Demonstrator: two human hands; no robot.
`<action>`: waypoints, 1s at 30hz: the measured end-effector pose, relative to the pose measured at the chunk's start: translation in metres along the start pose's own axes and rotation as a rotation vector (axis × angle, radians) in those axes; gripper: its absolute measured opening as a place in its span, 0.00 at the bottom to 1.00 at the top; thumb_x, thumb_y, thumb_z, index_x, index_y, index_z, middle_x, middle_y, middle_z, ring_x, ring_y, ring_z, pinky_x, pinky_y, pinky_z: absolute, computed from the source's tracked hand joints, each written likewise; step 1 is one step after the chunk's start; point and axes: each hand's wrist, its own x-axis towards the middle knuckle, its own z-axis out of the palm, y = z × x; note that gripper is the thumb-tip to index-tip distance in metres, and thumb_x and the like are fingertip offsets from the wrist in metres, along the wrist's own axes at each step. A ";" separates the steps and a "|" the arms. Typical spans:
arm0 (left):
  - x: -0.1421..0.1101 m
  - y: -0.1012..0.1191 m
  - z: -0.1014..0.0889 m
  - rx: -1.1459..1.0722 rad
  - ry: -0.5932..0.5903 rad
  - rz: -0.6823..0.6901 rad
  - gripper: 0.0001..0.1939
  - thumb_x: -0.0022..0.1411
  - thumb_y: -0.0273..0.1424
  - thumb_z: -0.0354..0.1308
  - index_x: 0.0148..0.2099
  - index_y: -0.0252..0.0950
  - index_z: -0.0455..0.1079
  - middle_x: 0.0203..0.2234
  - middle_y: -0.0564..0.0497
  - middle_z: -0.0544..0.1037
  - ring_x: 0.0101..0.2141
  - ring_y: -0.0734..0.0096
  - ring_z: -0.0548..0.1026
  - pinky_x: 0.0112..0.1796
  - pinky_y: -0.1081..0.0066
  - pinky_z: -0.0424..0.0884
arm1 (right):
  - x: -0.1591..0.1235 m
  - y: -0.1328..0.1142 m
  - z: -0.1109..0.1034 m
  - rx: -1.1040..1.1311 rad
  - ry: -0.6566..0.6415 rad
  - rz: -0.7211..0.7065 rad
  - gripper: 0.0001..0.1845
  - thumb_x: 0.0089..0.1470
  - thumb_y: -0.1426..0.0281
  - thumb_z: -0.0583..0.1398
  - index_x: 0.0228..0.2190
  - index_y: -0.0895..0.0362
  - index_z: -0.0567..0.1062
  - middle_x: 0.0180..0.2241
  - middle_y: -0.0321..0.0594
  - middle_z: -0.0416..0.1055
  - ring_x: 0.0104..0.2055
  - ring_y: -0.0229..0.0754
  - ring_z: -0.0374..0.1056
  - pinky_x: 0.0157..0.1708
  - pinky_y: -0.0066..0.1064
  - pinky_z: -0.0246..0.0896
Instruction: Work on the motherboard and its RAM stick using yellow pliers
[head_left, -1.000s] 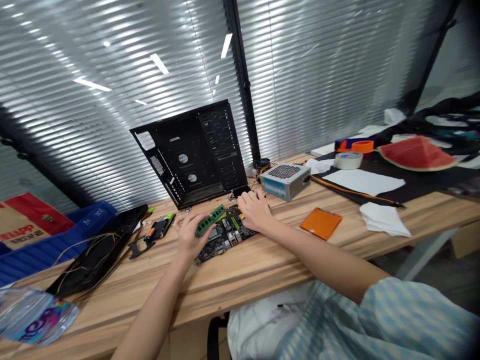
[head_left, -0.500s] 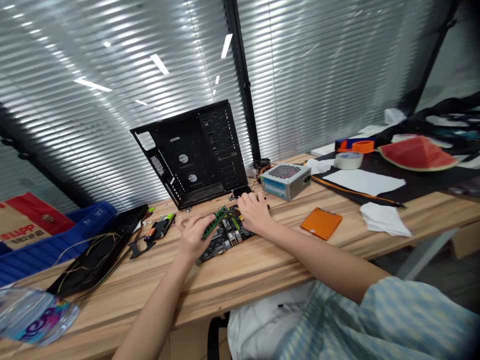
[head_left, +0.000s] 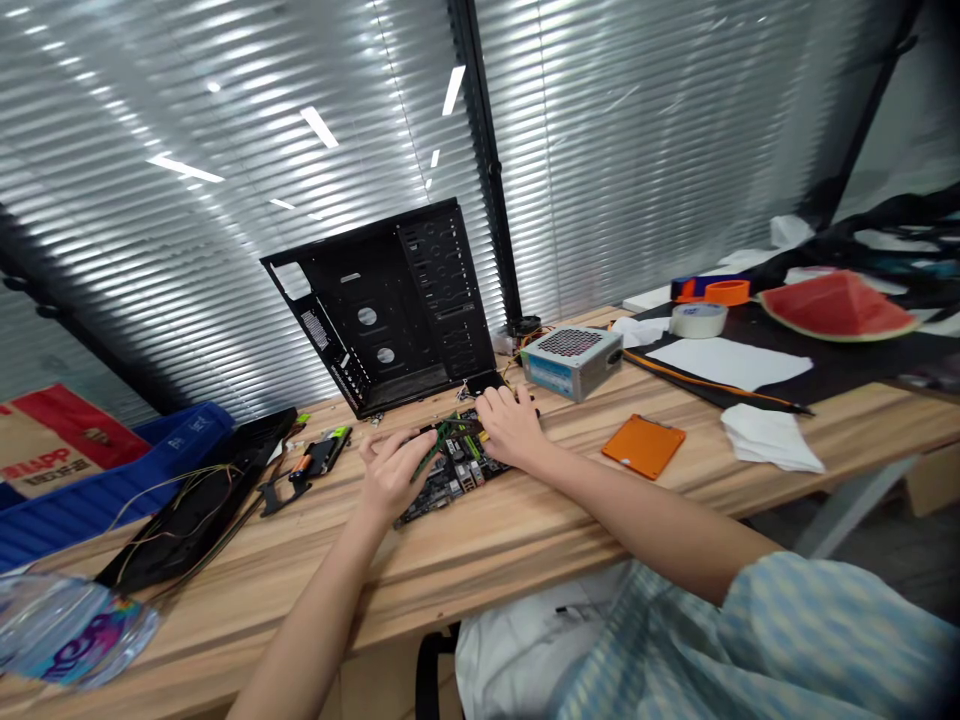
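Green RAM stick [head_left: 441, 438] in L hand [head_left: 390, 475] | R hand [head_left: 511, 428] on mobo [head_left: 454, 478] edge

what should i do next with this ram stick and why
Probably press the green RAM stick evenly down to seat it on the motherboard. The left hand has it right at the board, and the right hand rests on the board, though I can't tell whether it's already seated.
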 end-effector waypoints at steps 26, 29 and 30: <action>0.000 0.001 0.001 -0.048 -0.001 -0.105 0.17 0.59 0.29 0.63 0.51 0.41 0.67 0.38 0.50 0.82 0.39 0.63 0.78 0.47 0.60 0.56 | 0.000 0.000 0.004 0.021 -0.002 -0.014 0.15 0.45 0.72 0.58 0.39 0.59 0.68 0.40 0.49 0.68 0.43 0.50 0.58 0.44 0.44 0.46; -0.002 0.000 0.001 -0.061 0.020 -0.142 0.18 0.59 0.31 0.64 0.51 0.41 0.67 0.38 0.50 0.81 0.39 0.63 0.79 0.48 0.61 0.57 | 0.000 0.000 0.004 0.024 -0.008 -0.008 0.16 0.45 0.72 0.58 0.39 0.59 0.68 0.41 0.49 0.68 0.43 0.50 0.58 0.45 0.44 0.46; -0.003 0.000 0.002 -0.064 0.022 -0.160 0.19 0.59 0.31 0.64 0.51 0.41 0.67 0.38 0.49 0.81 0.38 0.63 0.79 0.48 0.61 0.58 | 0.000 0.000 0.003 0.024 -0.009 -0.006 0.16 0.45 0.72 0.58 0.39 0.59 0.68 0.41 0.49 0.68 0.43 0.50 0.58 0.45 0.44 0.46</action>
